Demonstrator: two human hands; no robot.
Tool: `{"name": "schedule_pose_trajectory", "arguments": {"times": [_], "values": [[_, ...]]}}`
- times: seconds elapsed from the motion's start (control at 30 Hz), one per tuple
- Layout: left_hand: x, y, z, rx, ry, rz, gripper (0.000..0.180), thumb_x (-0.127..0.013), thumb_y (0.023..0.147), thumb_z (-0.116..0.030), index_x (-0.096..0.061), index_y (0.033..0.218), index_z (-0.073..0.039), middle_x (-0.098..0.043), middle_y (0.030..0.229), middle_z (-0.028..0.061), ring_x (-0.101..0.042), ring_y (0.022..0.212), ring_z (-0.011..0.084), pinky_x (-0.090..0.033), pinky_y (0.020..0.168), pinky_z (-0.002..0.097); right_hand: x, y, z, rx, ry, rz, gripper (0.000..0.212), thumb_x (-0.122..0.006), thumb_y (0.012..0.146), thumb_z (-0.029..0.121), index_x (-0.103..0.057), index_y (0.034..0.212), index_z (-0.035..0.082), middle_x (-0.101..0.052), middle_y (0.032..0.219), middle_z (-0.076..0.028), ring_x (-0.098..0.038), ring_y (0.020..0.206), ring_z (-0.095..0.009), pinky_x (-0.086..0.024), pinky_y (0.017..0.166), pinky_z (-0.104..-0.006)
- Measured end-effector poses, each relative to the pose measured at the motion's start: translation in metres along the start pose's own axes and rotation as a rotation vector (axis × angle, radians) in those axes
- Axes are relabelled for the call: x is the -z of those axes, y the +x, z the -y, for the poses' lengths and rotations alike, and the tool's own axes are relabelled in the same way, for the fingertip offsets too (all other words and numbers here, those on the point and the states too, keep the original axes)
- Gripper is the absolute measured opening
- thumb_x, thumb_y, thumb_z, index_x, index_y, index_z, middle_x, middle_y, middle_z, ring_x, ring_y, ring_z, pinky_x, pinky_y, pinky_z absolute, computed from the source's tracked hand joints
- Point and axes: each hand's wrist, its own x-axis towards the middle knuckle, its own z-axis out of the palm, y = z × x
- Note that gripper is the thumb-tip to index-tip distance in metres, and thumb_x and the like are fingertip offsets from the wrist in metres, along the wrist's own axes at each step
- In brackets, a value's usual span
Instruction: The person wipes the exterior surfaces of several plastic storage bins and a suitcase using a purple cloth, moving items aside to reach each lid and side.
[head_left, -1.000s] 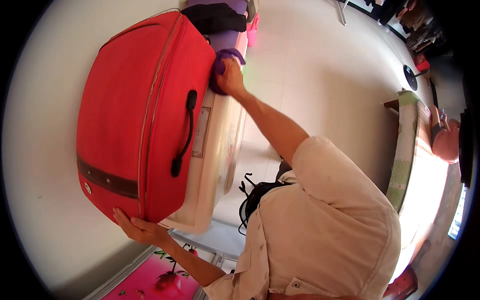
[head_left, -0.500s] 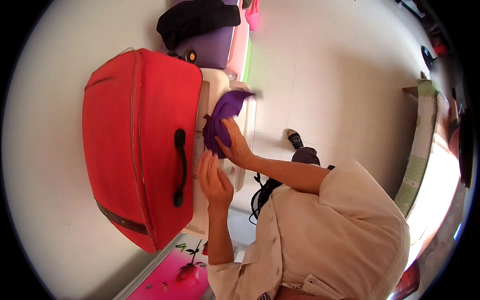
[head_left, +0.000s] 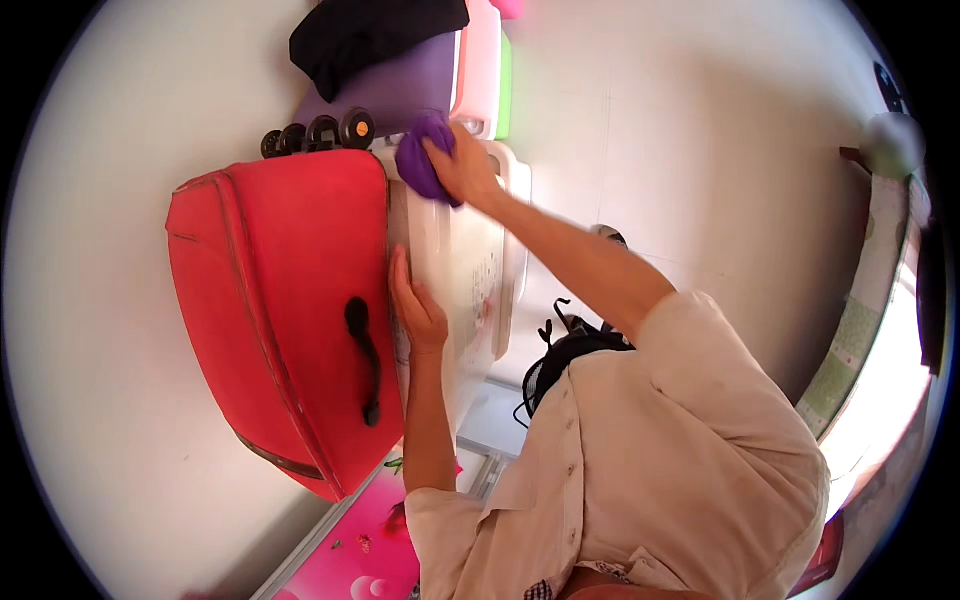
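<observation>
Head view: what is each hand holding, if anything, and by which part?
The right hand holds a bunched purple cloth by its right side. The left hand holds nothing, open beside the red suitcase.

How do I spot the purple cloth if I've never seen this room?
Find the big red suitcase, then its black wheels. Right of them, the right hand grips the purple cloth by the cream box. It's crumpled, unlike the smooth purple surface beyond.

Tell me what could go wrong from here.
The red suitcase could shift if bumped, perhaps pinching the left hand close beside it. The purple cloth in the right hand might snag on the suitcase's black wheels, which sit nearby.
</observation>
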Motion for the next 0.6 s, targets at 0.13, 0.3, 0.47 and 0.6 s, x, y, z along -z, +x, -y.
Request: {"name": "schedule_pose_trajectory", "arguments": {"times": [0.13, 0.3, 0.47, 0.6], "values": [[-0.010, 0.004, -0.001, 0.030, -0.115, -0.109, 0.045, -0.033, 0.103, -0.019, -0.037, 0.137, 0.010, -0.044, 0.139, 0.0270, -0.045, 0.127, 0.0401, -0.032, 0.109, 0.0459, 0.006, -0.122, -0.021, 0.455, -0.074, 0.042, 0.052, -0.067, 0.086, 0.011, -0.045, 0.133, 0.002, -0.044, 0.132, -0.029, -0.045, 0.122, -0.045, -0.042, 0.099, -0.0454], [-0.008, 0.008, -0.008, 0.055, -0.042, -0.039, 0.046, -0.032, 0.103, -0.021, -0.038, 0.136, 0.011, -0.044, 0.138, 0.0283, -0.045, 0.126, 0.0419, -0.032, 0.108, 0.0473, 0.001, -0.121, -0.007, 0.296, -0.049, 0.119, 0.056, -0.068, 0.084, 0.009, -0.042, 0.134, 0.002, -0.043, 0.127, -0.028, -0.043, 0.119, -0.048, -0.041, 0.100, -0.0457], [-0.014, 0.019, -0.008, 0.040, 0.103, 0.065, 0.047, -0.033, 0.103, -0.021, -0.038, 0.136, 0.012, -0.041, 0.140, 0.0298, -0.041, 0.129, 0.0441, -0.031, 0.109, 0.0473, -0.006, -0.004, 0.024, 0.264, 0.020, -0.080, 0.041, -0.069, 0.078, 0.014, -0.058, 0.115, -0.001, -0.061, 0.102, -0.022, -0.059, 0.096, -0.039, -0.048, 0.088, -0.0417], [-0.016, 0.017, -0.008, 0.084, 0.201, 0.148, 0.048, -0.035, 0.102, -0.020, -0.036, 0.139, 0.011, -0.037, 0.144, 0.0303, -0.039, 0.132, 0.0445, -0.030, 0.111, 0.0466, 0.009, 0.057, 0.017, -0.188, 0.265, 0.279, 0.032, -0.068, 0.081, 0.019, -0.065, 0.105, -0.002, -0.070, 0.092, -0.013, -0.064, 0.079, -0.022, -0.052, 0.077, -0.0335]]}}
